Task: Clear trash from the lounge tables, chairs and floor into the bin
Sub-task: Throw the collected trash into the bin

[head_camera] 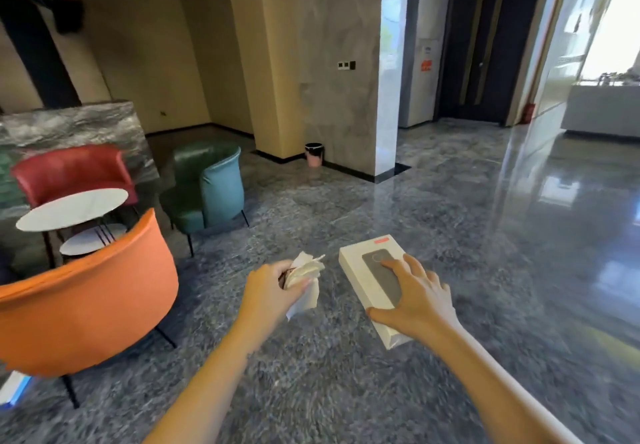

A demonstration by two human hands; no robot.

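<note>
At near centre, above the grey stone floor (346, 391), both forearms reach forward side by side.

1. Left grip (273, 287): fingers and thumb are curled round a paper wad (306, 270). The crumpled white wad sticks out past the fingertips, up and to the right, with one loose corner hanging below the grip.
2. Right grip (415, 301): it lies palm down on a flat white box (367, 263). The fingers are spread across the lid and the grey picture printed on it. The thumb is hooked at the near left edge, so the box is clamped and carried clear of the floor. The far end of the box extends beyond the fingertips.
3. The wad and the box are near each other but do not touch.

Left of the forearms stands an orange chair (86, 305). Behind it is a round white counter (72, 208), with a smaller round shelf (91, 239) beneath. Further back are a red chair (69, 170) and the green and blue chairs (207, 187).

The bin (314, 154), pink with a dark liner, stands upright on the floor against the base of the pillar (329, 62), well apart from both grips. A dark door (485, 38) is at far right.
</note>
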